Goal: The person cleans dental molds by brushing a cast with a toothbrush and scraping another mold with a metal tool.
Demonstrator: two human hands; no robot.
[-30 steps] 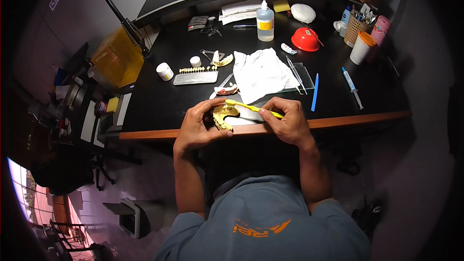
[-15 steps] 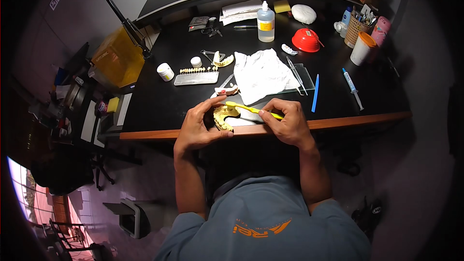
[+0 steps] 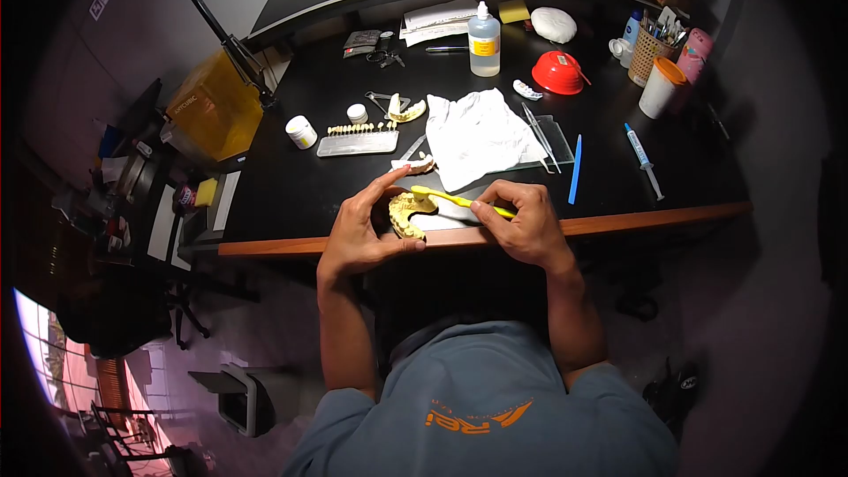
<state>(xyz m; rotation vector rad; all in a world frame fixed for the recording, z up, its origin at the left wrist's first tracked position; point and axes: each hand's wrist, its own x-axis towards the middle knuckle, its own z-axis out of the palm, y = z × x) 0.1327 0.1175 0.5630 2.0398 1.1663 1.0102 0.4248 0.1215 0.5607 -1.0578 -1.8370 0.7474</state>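
My left hand (image 3: 358,221) is closed around a pale yellow dental cast (image 3: 404,213), a horseshoe-shaped model held above the table's front edge. Pinched in my right hand (image 3: 523,221) is a yellow toothbrush (image 3: 455,200). Its head lies over the upper end of the cast and seems to touch it; the bristles are too small to make out well. Just beyond my left fingertips rests another dental model (image 3: 415,164) with a pale base. A white cloth (image 3: 477,137) lies crumpled past my hands.
A tooth shade guide (image 3: 358,143), a white jar (image 3: 301,132) and another cast (image 3: 406,112) lie at left. Tweezers (image 3: 539,137), a blue stick (image 3: 576,170) and a syringe (image 3: 644,161) lie at right. Farther back stand a clear bottle (image 3: 484,42) and a red bowl (image 3: 558,73).
The view has shifted very slightly. Both hands keep their holds on the cast and the toothbrush, with almost no movement.
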